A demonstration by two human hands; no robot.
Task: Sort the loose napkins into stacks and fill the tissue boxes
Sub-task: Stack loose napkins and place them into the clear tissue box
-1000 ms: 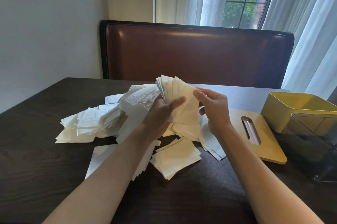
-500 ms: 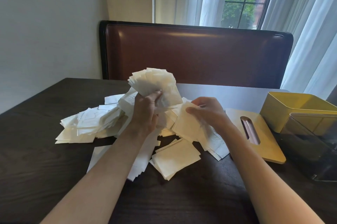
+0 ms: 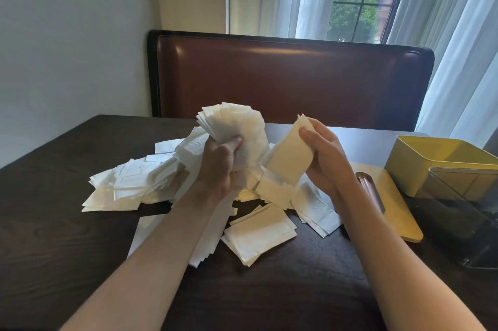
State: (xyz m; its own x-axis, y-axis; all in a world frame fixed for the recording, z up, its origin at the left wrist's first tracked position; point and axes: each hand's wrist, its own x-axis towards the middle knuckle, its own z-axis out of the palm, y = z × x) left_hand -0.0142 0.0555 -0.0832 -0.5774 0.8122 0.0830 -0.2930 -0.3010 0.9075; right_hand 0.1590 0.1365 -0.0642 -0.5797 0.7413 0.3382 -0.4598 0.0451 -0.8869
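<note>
Now a small stack (image 3: pixel 289 159) has been lifted off the pile (image 3: pixel 140 185) and is gripped by the right hand (image 3: pixel 327 162); before, it lay lower. A fanned bundle (image 3: pixel 234 128) remains clutched in the left hand (image 3: pixel 219 166) above the table (image 3: pixel 54 223).

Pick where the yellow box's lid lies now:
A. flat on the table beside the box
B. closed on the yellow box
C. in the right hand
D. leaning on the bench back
A: the slotted yellow lid lies flat on the table, left of the open yellow tissue box.
</note>
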